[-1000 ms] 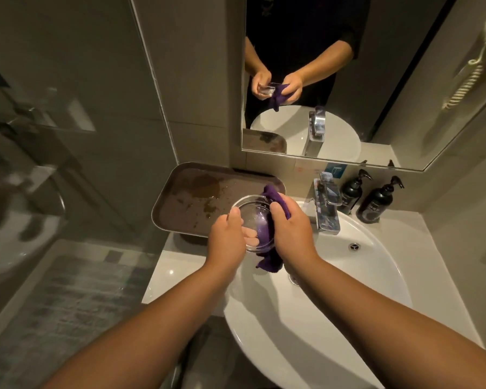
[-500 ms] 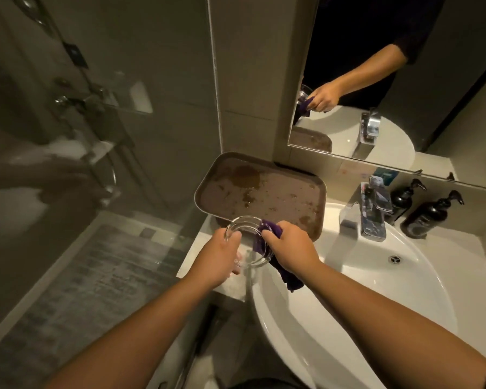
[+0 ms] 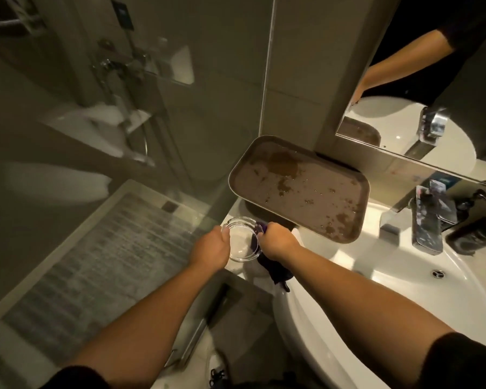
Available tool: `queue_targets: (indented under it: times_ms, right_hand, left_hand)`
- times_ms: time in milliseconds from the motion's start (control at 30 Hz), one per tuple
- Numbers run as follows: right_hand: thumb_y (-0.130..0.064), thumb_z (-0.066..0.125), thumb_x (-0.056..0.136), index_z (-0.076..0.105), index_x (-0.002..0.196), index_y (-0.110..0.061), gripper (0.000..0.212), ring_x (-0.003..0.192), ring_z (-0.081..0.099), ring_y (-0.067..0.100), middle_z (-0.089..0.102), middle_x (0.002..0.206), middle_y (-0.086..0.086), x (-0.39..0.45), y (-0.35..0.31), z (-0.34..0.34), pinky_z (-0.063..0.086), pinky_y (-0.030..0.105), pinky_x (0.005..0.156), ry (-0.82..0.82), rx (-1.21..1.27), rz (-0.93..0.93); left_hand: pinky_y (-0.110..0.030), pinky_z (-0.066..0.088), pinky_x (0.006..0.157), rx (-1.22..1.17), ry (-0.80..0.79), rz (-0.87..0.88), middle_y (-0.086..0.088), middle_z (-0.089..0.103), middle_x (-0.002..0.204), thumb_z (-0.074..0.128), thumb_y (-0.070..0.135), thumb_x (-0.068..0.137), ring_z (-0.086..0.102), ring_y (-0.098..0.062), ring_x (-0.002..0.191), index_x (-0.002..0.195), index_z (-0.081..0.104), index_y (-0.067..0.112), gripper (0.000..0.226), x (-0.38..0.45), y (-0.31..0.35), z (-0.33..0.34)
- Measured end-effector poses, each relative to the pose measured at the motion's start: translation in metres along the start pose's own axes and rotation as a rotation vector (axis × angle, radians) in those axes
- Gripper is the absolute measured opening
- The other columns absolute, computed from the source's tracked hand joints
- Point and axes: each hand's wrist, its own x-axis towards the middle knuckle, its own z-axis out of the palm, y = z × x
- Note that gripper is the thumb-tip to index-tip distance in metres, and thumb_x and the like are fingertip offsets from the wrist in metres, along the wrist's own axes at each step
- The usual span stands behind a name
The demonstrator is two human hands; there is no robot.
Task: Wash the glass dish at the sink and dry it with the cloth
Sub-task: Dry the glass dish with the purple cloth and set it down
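— Where was the glass dish [image 3: 242, 239] when you paused?

— Between your hands, over the counter's left end, just in front of the brown tray [image 3: 300, 189]. Your left hand [image 3: 211, 249] gripped its near rim.

— And your right hand [image 3: 279, 241]?

— It pinched the purple cloth [image 3: 275, 269] against the dish's right edge; the cloth hung down beside the sink [image 3: 404, 290].

Stained brown tray [image 3: 298, 189] beside two dark pump bottles [image 3: 477, 234].
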Motion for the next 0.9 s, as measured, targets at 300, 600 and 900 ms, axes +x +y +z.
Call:
queue_targets:
  times_ms: [300,600,900]
  right_hand:
    - [-0.026,0.057,0.094,0.063,0.092,-0.011,0.017,0.087,0.067,0.025,0.067,0.091,0.007,0.028,-0.013,0.012,0.057,0.037,0.086,-0.107,-0.228,0.033]
    - [-0.025,0.054,0.096,0.067,0.103,-0.008,0.023,0.09,0.067,0.025,0.07,0.098,0.01,0.039,-0.016,0.022,0.056,0.037,0.09,-0.123,-0.267,0.091]
    - [-0.026,0.058,0.095,0.067,0.107,-0.006,0.025,0.092,0.067,0.025,0.07,0.1,0.011,0.044,-0.02,0.024,0.054,0.037,0.093,-0.143,-0.27,0.135]
  left_hand:
    - [-0.039,0.047,0.086,-0.026,-0.075,-0.072,-0.016,0.067,0.114,0.024,0.045,0.104,0.062,-0.036,0.104,0.119,0.056,0.011,0.049,0.025,-0.032,0.021]
    - [-0.039,0.048,0.079,-0.005,-0.103,-0.076,-0.015,0.067,0.107,0.023,0.043,0.105,0.063,-0.035,0.096,0.126,0.048,0.015,0.042,0.034,-0.039,0.031]
    - [-0.041,0.053,0.078,0.094,-0.062,-0.043,-0.016,0.069,0.104,0.022,0.04,0.105,0.064,-0.036,0.094,0.126,0.049,0.016,0.042,0.038,-0.045,0.036]
